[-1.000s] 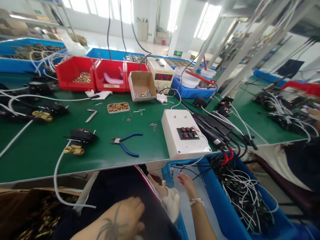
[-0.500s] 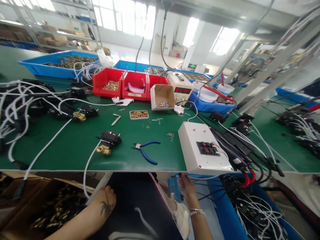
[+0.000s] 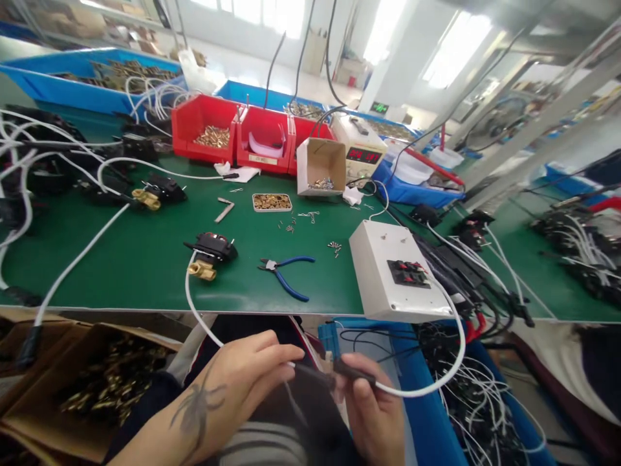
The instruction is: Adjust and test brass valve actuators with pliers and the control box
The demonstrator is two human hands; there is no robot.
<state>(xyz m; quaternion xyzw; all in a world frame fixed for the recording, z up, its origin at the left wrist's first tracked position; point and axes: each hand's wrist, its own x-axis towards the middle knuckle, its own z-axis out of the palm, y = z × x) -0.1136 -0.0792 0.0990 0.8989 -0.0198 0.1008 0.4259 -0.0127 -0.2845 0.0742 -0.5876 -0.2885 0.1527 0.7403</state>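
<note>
In front of my lap, my left hand [image 3: 242, 372] is closed on a white cable [image 3: 200, 318] that runs down from a black actuator [image 3: 212, 247] with a brass valve body [image 3: 202, 270]. A blurred dark plug [image 3: 314, 376] sticks out past its fingertips. My right hand [image 3: 372, 408] pinches a black cable connector [image 3: 356, 373], whose white cable [image 3: 456, 362] loops up to the white box [image 3: 392, 285] with red-and-black terminals. The two ends face each other closely; whether they touch is too blurred to tell. Blue-handled pliers [image 3: 290, 275] lie on the green table.
Red bins [image 3: 206, 129], an open carton [image 3: 323, 165], a tray of brass parts [image 3: 272, 202] and a power supply [image 3: 361, 145] stand farther back. More cabled actuators [image 3: 43, 155] crowd the left. Below the table edge are a cardboard box [image 3: 53, 388] and a blue crate [image 3: 431, 421].
Both hands have risen and come together before my lap. My right hand has brought up the connector, its white cable now looping from the box. My left hand has taken the actuator's cable.
</note>
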